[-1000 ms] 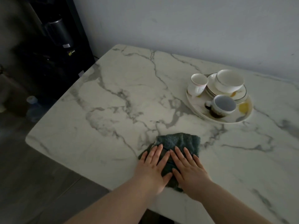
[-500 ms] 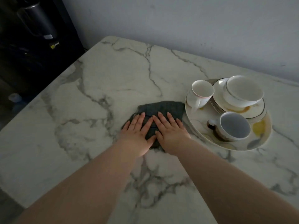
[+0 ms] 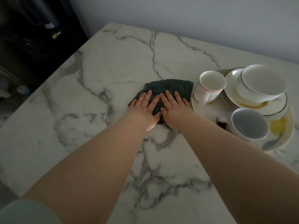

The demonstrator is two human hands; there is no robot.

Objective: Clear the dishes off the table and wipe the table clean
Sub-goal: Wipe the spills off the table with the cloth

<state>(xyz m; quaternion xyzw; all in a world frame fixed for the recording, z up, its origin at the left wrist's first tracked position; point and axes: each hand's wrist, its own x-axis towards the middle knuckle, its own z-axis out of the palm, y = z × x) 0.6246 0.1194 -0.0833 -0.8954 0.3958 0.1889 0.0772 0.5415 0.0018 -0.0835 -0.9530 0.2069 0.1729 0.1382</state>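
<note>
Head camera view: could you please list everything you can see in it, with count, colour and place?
White marble table with grey veins: one, fills the view.
Dark green terry cloth: one, mid-table, touching the platter's left rim.
Large white oval platter: one, stained yellow, right side.
White mug with pink rim: one, platter's left.
White mug with grey-blue inside: one, platter's front.
White black-rimmed plates: a stack, count unclear, platter's back.
White bowl: one, on the plates.
Dark appliance: one, upper left.
Left hand, right hand: flat on the cloth.
</note>
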